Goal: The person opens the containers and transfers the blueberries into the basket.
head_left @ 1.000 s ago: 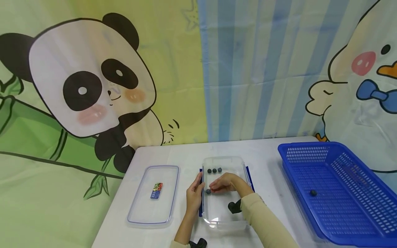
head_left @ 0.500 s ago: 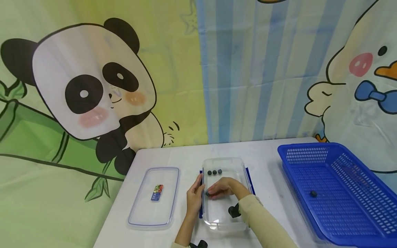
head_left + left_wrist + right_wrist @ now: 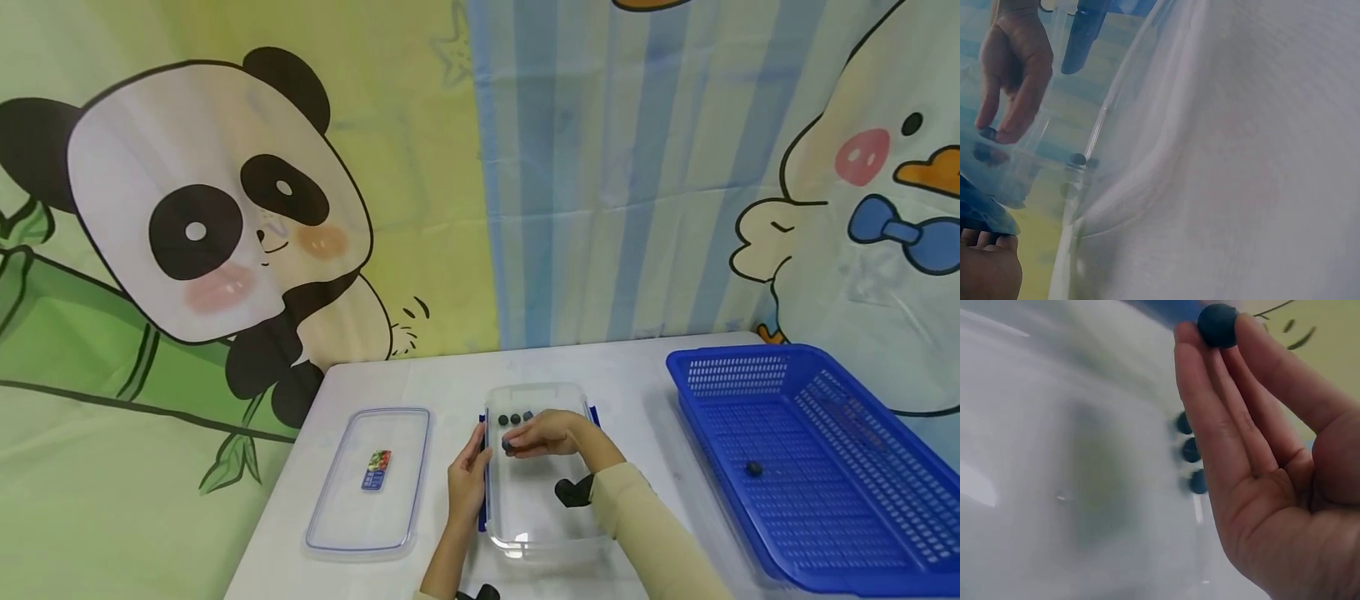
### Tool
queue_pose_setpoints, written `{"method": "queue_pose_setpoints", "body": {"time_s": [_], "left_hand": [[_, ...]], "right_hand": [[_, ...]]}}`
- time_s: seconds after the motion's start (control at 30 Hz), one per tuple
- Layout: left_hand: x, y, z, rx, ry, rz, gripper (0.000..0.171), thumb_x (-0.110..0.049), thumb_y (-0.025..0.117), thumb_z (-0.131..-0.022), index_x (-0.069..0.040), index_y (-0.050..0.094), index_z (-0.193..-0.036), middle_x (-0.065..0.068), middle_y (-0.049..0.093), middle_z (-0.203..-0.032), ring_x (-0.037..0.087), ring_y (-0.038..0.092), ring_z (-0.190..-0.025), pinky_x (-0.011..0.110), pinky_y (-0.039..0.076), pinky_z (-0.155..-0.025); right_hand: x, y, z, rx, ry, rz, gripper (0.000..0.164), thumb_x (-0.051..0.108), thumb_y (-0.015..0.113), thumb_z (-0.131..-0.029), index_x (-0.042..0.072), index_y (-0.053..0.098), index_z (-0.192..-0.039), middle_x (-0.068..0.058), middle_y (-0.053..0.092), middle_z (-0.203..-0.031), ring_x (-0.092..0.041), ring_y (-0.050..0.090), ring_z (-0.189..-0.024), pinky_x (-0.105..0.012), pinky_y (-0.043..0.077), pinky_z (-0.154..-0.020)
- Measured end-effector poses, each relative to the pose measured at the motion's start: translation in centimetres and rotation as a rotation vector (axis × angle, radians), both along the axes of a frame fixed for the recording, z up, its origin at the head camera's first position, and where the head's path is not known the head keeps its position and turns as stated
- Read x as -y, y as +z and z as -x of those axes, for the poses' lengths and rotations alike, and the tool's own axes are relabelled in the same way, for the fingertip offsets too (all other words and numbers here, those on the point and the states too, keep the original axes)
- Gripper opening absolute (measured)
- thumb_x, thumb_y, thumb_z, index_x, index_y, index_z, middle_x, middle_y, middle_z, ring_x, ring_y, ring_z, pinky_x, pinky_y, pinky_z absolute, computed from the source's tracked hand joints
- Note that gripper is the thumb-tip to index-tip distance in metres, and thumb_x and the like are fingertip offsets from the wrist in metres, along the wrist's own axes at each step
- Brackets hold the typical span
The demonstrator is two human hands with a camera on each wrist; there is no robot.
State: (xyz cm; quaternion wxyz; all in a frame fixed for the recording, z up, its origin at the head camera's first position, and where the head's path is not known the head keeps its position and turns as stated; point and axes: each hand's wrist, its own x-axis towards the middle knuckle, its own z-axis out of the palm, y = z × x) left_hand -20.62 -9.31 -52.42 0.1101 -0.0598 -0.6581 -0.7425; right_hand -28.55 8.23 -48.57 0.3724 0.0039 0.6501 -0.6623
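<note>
My right hand (image 3: 551,433) pinches a blueberry (image 3: 1217,325) between thumb and fingertips, above the floor of a clear plastic container (image 3: 536,517). Three more blueberries (image 3: 515,419) sit in a row near the container's far end, the rightmost partly covered by my right hand in the head view. At the container's left side, my left hand (image 3: 467,483) holds the wall by its blue latch flap (image 3: 982,206). Part of that hand's grip is hidden behind the flap.
A clear lid (image 3: 367,521) with a fruit-pictured label lies left of the container. To the right stands a blue perforated basket (image 3: 750,542) with one blueberry (image 3: 754,468) in it. A printed curtain (image 3: 420,250) hangs behind the white table (image 3: 637,392).
My right hand has taken hold of the blueberry lying by the container's left wall, lifted it and carried it toward the row at the far end. My left hand stays put.
</note>
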Motion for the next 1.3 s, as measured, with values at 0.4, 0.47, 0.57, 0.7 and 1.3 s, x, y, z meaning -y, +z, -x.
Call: {"method": "queue_pose_setpoints", "body": {"time_s": [0.4,0.47,0.57,0.7,1.3], "left_hand": [[0.0,-0.1,0.4,0.047,0.025,0.01,0.041,0.001,0.053,-0.09,0.005,0.045,-0.13,0.014,0.045,-0.136,0.024,0.036,-0.129,0.016,0.03,-0.101],[0.0,0.2,0.2,0.036,0.021,0.01,0.041,0.002,0.052,-0.09,0.008,0.044,-0.13,0.017,0.044,-0.135,0.026,0.035,-0.129,0.015,0.031,-0.1],[0.0,0.1,0.1,0.03,0.025,0.016,0.041,0.002,0.052,-0.09,0.008,0.044,-0.13,0.016,0.044,-0.135,0.026,0.035,-0.129,0.013,0.031,-0.099],[0.0,-0.1,-0.1,0.03,0.028,0.015,0.041,0.001,0.053,-0.091,0.008,0.045,-0.13,0.016,0.044,-0.135,0.026,0.035,-0.129,0.012,0.032,-0.098],[0.0,-0.4,0.0,0.003,0.014,-0.002,0.041,-0.002,0.053,-0.091,0.005,0.045,-0.131,0.016,0.043,-0.136,0.024,0.032,-0.13,0.012,0.029,-0.1]], "right_hand": [[-9.6,5.8,0.3,-0.155,0.028,0.198,0.029,-0.003,0.051,-0.091,-0.006,0.058,-0.119,-0.014,0.064,-0.108,-0.023,0.061,-0.103,-0.038,0.044,-0.096],[-12.0,6.4,0.0,-0.184,0.015,0.207,0.028,-0.004,0.05,-0.092,-0.003,0.06,-0.118,-0.013,0.064,-0.109,-0.023,0.061,-0.103,-0.04,0.041,-0.098],[-16.2,7.1,-0.7,-0.225,-0.019,0.193,0.027,-0.002,0.049,-0.093,0.002,0.064,-0.115,-0.01,0.064,-0.11,-0.022,0.06,-0.104,-0.041,0.039,-0.099],[-22.2,7.1,-2.0,-0.252,-0.062,0.175,0.029,-0.001,0.048,-0.094,0.01,0.066,-0.114,-0.005,0.063,-0.113,-0.019,0.059,-0.106,-0.038,0.042,-0.097],[-39.2,-0.6,-7.2,-0.029,0.042,0.423,0.05,-0.001,0.02,-0.1,0.019,0.06,-0.124,0.003,0.057,-0.123,-0.014,0.052,-0.116,-0.034,0.035,-0.104]]}}
